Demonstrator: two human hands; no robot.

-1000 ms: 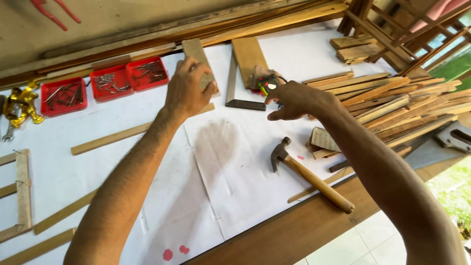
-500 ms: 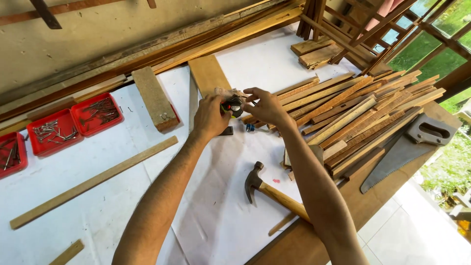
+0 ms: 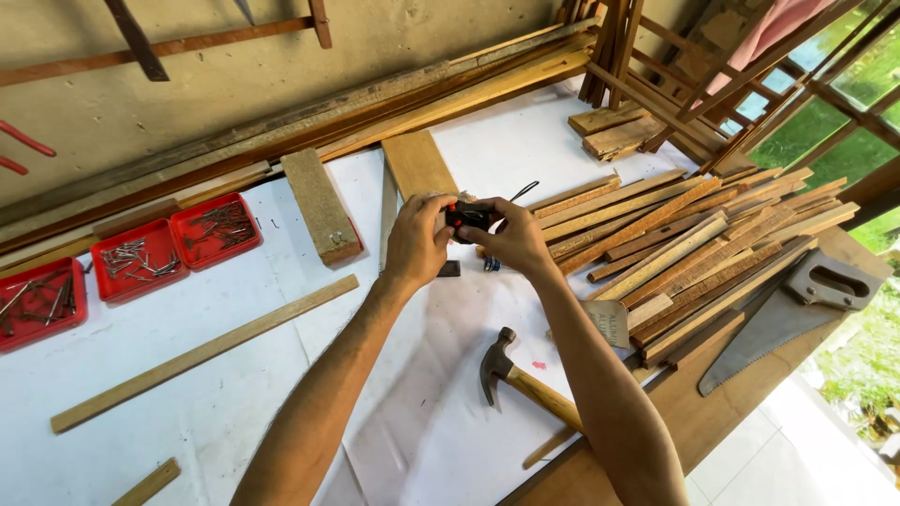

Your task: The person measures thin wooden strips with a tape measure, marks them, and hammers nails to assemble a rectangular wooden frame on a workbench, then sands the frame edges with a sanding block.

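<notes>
Small black-and-red handheld tool (image 3: 466, 215), centre of frame, raised above white-covered workbench (image 3: 234, 394). Left hand (image 3: 415, 242) and right hand (image 3: 506, 239) both clamped on it from opposite sides, equally near. Long axis: cannot tell.

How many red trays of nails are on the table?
3, in a row along the table's left side: left tray cut by the frame edge, middle tray, right tray. More may lie out of view.
</notes>
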